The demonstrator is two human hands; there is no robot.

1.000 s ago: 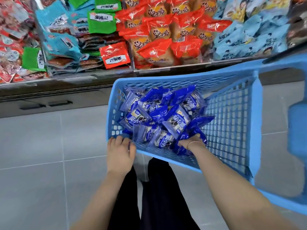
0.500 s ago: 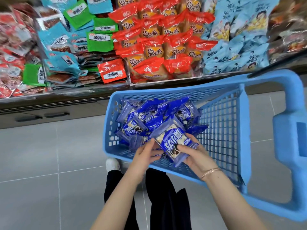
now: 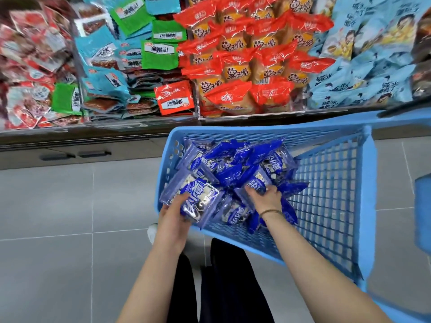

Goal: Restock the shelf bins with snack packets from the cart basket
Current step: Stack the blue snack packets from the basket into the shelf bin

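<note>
Grey tiled floor [image 3: 70, 206] before a shelf [image 3: 93, 134]. Its bins [image 3: 251, 114] hold red-orange packs [image 3: 245, 66], pale blue packs [image 3: 361, 73] to the right, and green and teal packs [image 3: 140, 54] to the left. Blue mesh basket [image 3: 338, 183] sits below the shelf, with a pile [image 3: 233, 164] of dark blue snack packets heaped in its left half. Left hand [image 3: 172, 220] grips one packet [image 3: 198, 199] over the basket's near left corner, thumb on top, fingers beneath. Right hand [image 3: 265, 199] is down in the pile, fingers curled on a second packet [image 3: 255, 183] lying among the others. Thin bracelet [image 3: 270, 212] on the right wrist. Dark trousers [image 3: 233, 276] and a white shoe [image 3: 152, 231] below.
</note>
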